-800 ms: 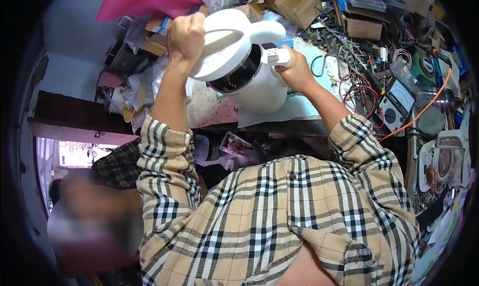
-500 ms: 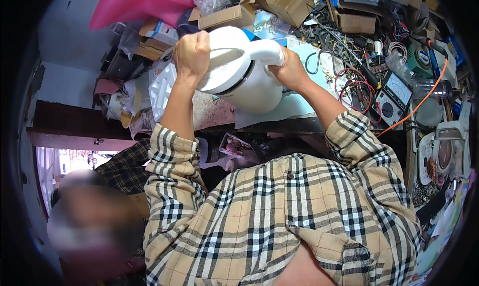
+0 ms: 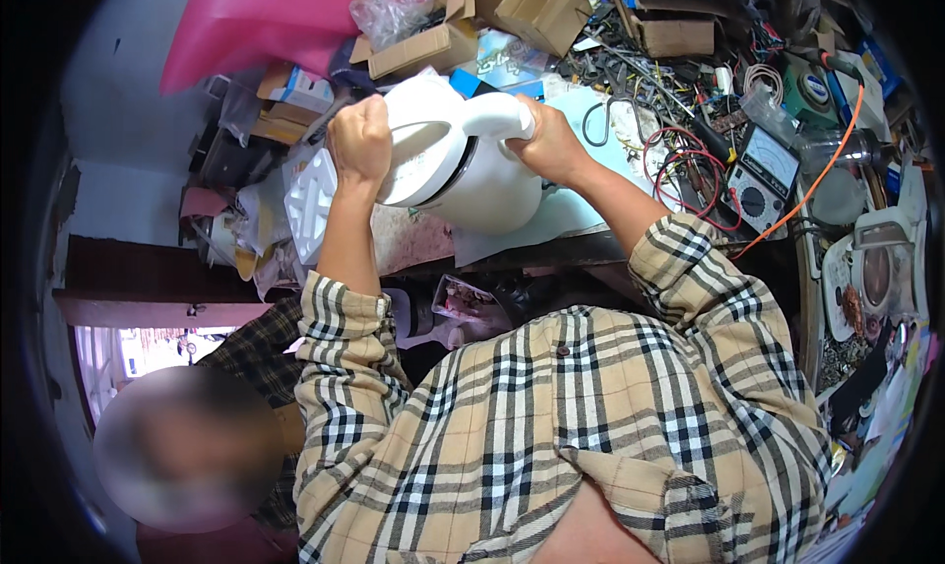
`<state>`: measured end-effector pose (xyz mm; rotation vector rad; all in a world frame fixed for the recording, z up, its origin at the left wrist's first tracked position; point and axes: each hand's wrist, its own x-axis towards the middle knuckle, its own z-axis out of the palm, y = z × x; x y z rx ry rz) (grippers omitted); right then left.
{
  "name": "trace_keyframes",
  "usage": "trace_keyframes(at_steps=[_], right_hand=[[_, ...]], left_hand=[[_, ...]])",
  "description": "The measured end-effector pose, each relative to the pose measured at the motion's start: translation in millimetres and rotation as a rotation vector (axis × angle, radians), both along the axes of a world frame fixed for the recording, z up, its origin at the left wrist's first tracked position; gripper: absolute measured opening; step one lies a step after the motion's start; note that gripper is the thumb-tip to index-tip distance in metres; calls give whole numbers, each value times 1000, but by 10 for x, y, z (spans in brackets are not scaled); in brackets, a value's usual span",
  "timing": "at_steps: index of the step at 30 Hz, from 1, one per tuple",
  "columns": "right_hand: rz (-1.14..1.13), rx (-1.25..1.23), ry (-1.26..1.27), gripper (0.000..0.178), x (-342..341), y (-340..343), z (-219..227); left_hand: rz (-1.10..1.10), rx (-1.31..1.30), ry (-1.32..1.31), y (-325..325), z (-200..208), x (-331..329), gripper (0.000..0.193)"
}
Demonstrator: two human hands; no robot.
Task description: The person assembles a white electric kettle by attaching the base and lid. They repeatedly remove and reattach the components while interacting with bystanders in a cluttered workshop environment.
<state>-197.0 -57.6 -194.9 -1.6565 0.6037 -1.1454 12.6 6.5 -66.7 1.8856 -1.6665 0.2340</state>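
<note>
White jug (image 3: 495, 198) at the near edge of the table (image 3: 406, 239), base contact unclear, its inside hidden by a white lid (image 3: 418, 160). The left hand (image 3: 360, 143) clenches the lid's left side; the right hand (image 3: 551, 146) wraps the right-hand handle, fingers partly hidden. Behind, a cardboard box (image 3: 423, 56) holds clear plastic.

Far left, a large bright pink sheet (image 3: 256, 32); right of it, an open brown cardboard box (image 3: 428, 54) touching a crumpled clear plastic bag (image 3: 394, 11); at right, a black analogue multimeter (image 3: 760, 200) beside a thin orange cable (image 3: 849, 136)
</note>
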Motion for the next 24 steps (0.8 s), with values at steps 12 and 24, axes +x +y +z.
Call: trace_keyframes(at_steps=[12,24], right_hand=[[15,-14,92,28,-2,3,8],[90,-324,-134,39,140,179,249]], left_hand=[[-57,65,-1,-16,40,15,43],[-145,-79,-208,215,-333,562,38]])
